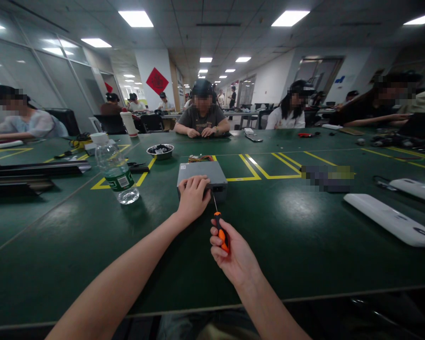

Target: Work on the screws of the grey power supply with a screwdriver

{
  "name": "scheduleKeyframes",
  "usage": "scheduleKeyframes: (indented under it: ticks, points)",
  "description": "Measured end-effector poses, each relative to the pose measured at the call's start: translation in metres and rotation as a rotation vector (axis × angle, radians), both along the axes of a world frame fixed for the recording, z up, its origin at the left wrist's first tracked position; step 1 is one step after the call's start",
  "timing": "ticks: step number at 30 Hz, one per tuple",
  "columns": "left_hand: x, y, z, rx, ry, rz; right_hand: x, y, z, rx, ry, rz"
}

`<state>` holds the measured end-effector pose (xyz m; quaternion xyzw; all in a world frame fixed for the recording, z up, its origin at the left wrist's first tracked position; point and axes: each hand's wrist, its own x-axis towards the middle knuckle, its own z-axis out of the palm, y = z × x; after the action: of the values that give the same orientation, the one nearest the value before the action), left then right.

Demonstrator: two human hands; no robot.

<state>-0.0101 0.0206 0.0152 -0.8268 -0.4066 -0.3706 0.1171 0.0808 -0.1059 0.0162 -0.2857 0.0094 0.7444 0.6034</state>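
- Left hand (194, 198), half open, lies palm-down over the top and near edge of a grey metal box (216, 173); fingers spread, no full grip visible. Likely there to steady the box.
- Right hand (235, 252), curled closed around a screwdriver with an orange-and-black handle and thin metal shank (222, 234); palm turned upward, handle across the fingers, probably for turning and aiming control.
- Largest: dark green tabletop (290, 245), carrying everything noted below. Yellow tape (243, 179) marks outlines on it, perhaps as set places for parts.
- Long white plastic casing (386, 217), flat at far right, well apart from both hands.
- Grey box sits flat near the table's middle, in front of the wearer, within reach of both hands.
- Clear plastic bottle with green label (118, 177), upright left of the box, apart from it.
- Round silver metal bowl (166, 155), beyond the bottle; small contents, kind unclear, presumably gathered against scattering.
- Screwdriver shank points away from wearer, at the box's near face; tip contact cannot be told.
- Multicoloured wires (194, 159), bunched at the box's far side.
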Motion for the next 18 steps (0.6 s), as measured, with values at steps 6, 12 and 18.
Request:
scheduleKeyframes:
  ticks: [6, 12, 18]
  points:
    - [0.0009, 0.0002, -0.0001, 0.008, 0.007, 0.006, -0.0006, -0.0005, 0.0014, -0.008, -0.006, -0.004]
    - [0.0011, -0.0008, 0.0002, 0.000, 0.006, 0.009, -0.0008, -0.0012, 0.0020, -0.011, -0.008, -0.009]
    - [0.0007, -0.0002, -0.0002, -0.001, 0.004, 0.006, -0.0005, -0.0004, 0.0030, -0.011, -0.014, -0.010]
